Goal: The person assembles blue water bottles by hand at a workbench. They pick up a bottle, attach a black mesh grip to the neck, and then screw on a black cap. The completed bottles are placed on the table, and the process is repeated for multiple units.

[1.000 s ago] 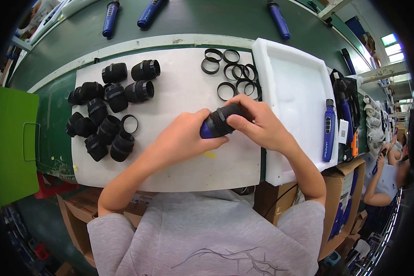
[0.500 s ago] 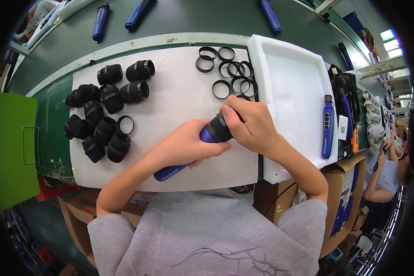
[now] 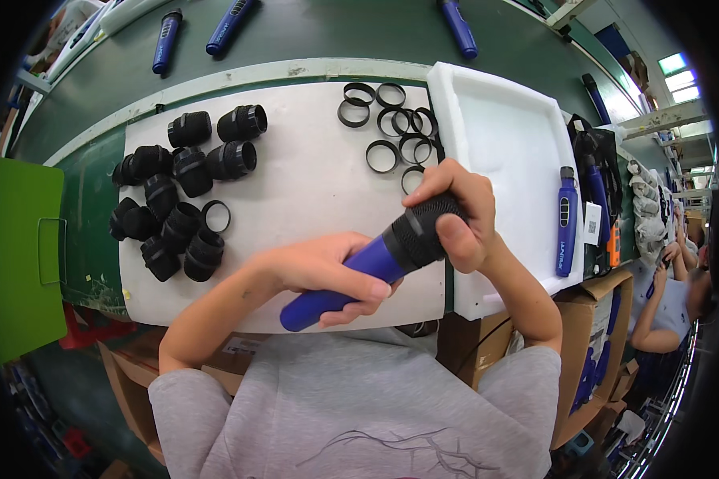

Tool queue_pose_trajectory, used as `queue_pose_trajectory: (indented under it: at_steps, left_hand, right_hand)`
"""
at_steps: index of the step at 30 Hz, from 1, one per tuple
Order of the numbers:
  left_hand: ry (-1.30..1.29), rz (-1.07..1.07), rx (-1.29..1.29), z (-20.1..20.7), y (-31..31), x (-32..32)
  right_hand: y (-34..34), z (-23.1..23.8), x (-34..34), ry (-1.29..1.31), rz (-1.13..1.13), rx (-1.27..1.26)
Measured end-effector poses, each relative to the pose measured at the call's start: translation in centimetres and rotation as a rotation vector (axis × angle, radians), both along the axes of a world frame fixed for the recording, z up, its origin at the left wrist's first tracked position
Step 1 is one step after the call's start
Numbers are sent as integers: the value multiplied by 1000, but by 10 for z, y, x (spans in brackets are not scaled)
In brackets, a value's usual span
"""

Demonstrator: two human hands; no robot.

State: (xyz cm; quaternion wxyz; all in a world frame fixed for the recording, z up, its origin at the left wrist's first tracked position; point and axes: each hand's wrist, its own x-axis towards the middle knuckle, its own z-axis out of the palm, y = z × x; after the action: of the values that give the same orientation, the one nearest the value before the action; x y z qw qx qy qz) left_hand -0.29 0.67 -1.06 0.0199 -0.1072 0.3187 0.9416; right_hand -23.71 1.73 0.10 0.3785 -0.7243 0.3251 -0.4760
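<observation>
A handheld microphone with a blue body and a black textured head slants across the space before me, its head up and to the right. My left hand is wrapped round the blue body, thumb along the top. The black microphone head is gripped by my right hand, fingers over its far side and thumb at its end. Several loose black microphone heads lie in a group on the left of the white sheet. Several thin black rings lie beyond my right hand, some overlapping.
A white foam tray stands right of the sheet, with a blue microphone body in it. More blue microphones lie on the green surface at the back. A green bin is at far left, cardboard boxes below right. Another person sits at far right.
The microphone has come up nearer to me, tilted so its head and more of its body show. My right hand has turned over the head. The microphones at the back have shifted slightly left.
</observation>
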Motion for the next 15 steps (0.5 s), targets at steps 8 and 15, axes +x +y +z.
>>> queue_pose_trajectory:
  at_steps: [8, 15]
  left_hand:
    - [59, -131, 175, -17, 2, 3]
    - [-218, 159, -166, 2, 11, -11]
  right_hand:
    - [-6, -1, 2, 93, 284, -245]
    - [-4, 5, 1, 141, 11, 261]
